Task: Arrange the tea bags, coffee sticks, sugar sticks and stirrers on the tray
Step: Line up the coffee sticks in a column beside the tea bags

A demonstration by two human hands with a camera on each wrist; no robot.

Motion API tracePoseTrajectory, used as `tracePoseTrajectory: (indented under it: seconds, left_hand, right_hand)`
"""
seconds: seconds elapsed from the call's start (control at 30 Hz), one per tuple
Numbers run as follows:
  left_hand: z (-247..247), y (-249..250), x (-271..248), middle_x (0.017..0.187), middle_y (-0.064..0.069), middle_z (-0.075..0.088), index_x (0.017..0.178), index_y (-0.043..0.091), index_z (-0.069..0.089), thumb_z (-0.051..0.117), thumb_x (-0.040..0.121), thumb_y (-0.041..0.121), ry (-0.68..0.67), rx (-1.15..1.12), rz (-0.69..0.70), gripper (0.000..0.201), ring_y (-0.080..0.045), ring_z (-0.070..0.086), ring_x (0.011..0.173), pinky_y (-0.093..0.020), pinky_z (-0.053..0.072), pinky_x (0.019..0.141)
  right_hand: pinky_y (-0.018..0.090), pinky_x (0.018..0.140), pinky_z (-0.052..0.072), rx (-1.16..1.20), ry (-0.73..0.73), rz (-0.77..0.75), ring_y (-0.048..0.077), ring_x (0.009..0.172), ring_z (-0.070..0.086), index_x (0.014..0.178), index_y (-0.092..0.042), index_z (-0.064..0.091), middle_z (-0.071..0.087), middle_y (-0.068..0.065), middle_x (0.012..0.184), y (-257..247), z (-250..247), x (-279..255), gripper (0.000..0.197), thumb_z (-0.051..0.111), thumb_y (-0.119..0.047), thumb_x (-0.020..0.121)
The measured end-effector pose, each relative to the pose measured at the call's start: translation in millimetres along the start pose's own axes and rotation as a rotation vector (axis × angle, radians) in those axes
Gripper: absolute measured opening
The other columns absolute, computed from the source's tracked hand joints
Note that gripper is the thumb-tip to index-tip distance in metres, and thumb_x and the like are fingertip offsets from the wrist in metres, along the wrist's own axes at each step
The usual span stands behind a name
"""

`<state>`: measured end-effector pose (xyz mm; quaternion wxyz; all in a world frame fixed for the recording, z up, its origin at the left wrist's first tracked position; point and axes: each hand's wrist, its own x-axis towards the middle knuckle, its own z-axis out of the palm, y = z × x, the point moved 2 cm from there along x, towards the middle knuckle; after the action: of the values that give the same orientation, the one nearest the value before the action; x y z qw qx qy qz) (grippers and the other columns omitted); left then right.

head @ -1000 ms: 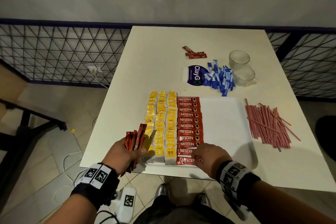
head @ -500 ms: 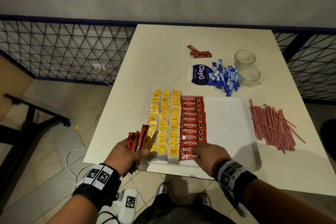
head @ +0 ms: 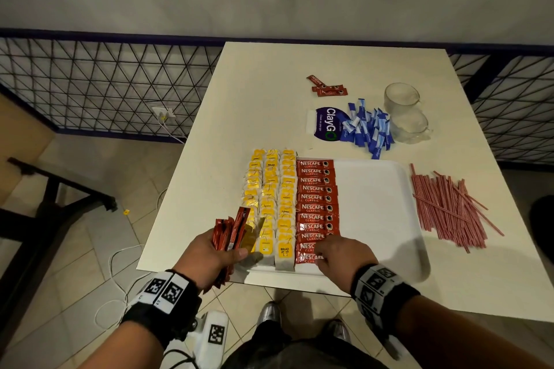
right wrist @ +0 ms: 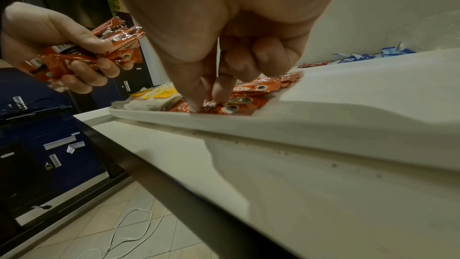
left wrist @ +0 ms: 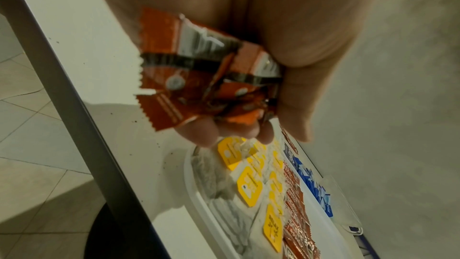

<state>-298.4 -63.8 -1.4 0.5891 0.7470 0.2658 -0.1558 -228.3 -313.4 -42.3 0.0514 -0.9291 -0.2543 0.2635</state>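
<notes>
Red coffee sticks (head: 317,207) lie sideways in a row at lower middle, my right hand (head: 344,257) pinching the nearest stick (head: 305,257), my left hand (head: 207,260) gripping spare sticks (head: 229,231) beside.

In the head view, the right ends of the two nearest sticks in the coffee stick row (head: 314,210) are covered by the right hand (head: 344,255). The near left corner of the tray (head: 374,189) is hidden behind the left hand (head: 207,257) and its bundle of coffee sticks (head: 229,231), whose middle lengths are buried in the fist. Whether the nearest coffee stick (right wrist: 234,110) is pinched or only pressed by the right fingertips (right wrist: 220,92) cannot be told. The print on the tea bags (head: 271,204) is too small to be read. The sugar sticks (left wrist: 311,182) are smeared by blur in the left wrist view.
</notes>
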Motion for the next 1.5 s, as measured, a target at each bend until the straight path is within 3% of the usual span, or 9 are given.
tracePoseTrajectory:
  seconds: [0.2,0.3,0.4,0.63,0.8,0.93,1.0,1.13,1.5]
  left_hand:
    - [12.3,7.9,-1.3,0.053,-0.004,0.06,0.093,0.006,0.059,0.075,0.079,0.006,-0.153,0.039,-0.003,0.021,-0.017,0.055,0.044,-0.027,0.045,0.044]
    - [30.0,22.9,-2.0,0.074,-0.002,0.072,0.101,0.007,0.063,0.078,0.075,0.007,-0.374,0.082,0.021,0.031,-0.015,0.069,0.066,-0.03,0.055,0.062]
    - [46.3,36.3,-0.9,0.09,-0.007,0.074,0.108,0.002,0.061,0.078,0.075,0.003,-0.491,-0.012,0.009,0.036,-0.019,0.072,0.081,-0.034,0.056,0.072]
    - [47.1,46.6,4.0,0.055,-0.002,0.063,0.098,0.007,0.06,0.072,0.082,0.005,-0.213,-0.071,0.052,0.02,-0.013,0.056,0.042,-0.02,0.043,0.041]
    - [55.1,48.9,10.0,0.062,0.012,0.068,0.096,0.02,0.063,0.081,0.075,0.012,-0.102,-0.041,0.165,0.029,-0.003,0.063,0.056,-0.02,0.048,0.053]
    - [57.4,50.7,7.9,0.066,0.0,0.07,0.089,0.013,0.066,0.086,0.051,0.034,-0.129,-0.403,0.122,0.048,-0.012,0.066,0.055,-0.024,0.051,0.051]
    - [60.8,52.0,7.7,0.064,-0.002,0.068,0.083,0.015,0.068,0.087,0.059,0.025,-0.122,-0.481,0.121,0.033,-0.015,0.064,0.052,-0.026,0.05,0.049]
    - [64.9,56.8,9.1,0.063,0.0,0.068,0.089,0.01,0.062,0.072,0.077,-0.005,-0.056,-0.382,0.146,0.022,-0.016,0.063,0.053,-0.027,0.049,0.052]
    - [54.6,34.1,8.2,0.053,0.006,0.063,0.086,0.02,0.062,0.077,0.077,0.007,0.037,-0.046,0.096,0.022,-0.01,0.059,0.047,-0.025,0.045,0.048]
  right_hand:
    - [0.03,0.091,0.047,0.313,0.144,-0.026,0.011,0.106,0.057,0.124,-0.037,0.054,0.058,-0.016,0.117,-5.4,-25.3,-0.8,0.041,0.05,-0.058,0.089]
    - [0.027,0.088,0.05,0.655,0.2,-0.147,0.009,0.098,0.06,0.125,-0.041,0.054,0.058,-0.022,0.106,-21.4,-53.7,-0.2,0.039,0.062,-0.046,0.087]
    - [0.021,0.084,0.047,0.716,0.23,-0.208,0.002,0.095,0.058,0.101,-0.032,0.067,0.061,-0.018,0.1,-26.5,-72.0,-1.7,0.013,0.065,-0.027,0.089]
    - [0.025,0.052,0.044,1.061,0.234,0.03,0.013,0.057,0.053,0.085,-0.03,0.069,0.064,-0.005,0.065,4.3,-70.8,-13.7,0.005,0.066,-0.029,0.088]
    - [0.031,0.055,0.045,1.339,0.263,0.032,0.022,0.049,0.051,0.086,-0.011,0.07,0.072,0.009,0.073,11.1,-71.1,-18.4,0.008,0.064,-0.017,0.09]
    - [0.029,0.054,0.048,1.357,0.307,0.05,0.018,0.047,0.052,0.09,-0.01,0.068,0.061,0.011,0.06,17.8,-69.3,-22.1,0.008,0.064,-0.004,0.089]
    - [0.027,0.053,0.047,1.37,0.316,0.05,0.017,0.045,0.05,0.089,-0.009,0.068,0.058,0.01,0.06,18.2,-68.1,-23.7,0.01,0.064,0.0,0.087]
    - [0.027,0.05,0.045,1.412,0.274,0.047,0.018,0.043,0.049,0.101,-0.009,0.059,0.057,0.004,0.053,19.6,-66.8,-26.9,0.013,0.064,-0.004,0.089]
    - [0.025,0.046,0.033,1.087,0.035,0.291,0.012,0.042,0.035,0.077,-0.016,0.069,0.056,-0.006,0.053,64.0,-22.0,-28.6,0.01,0.067,-0.014,0.087]
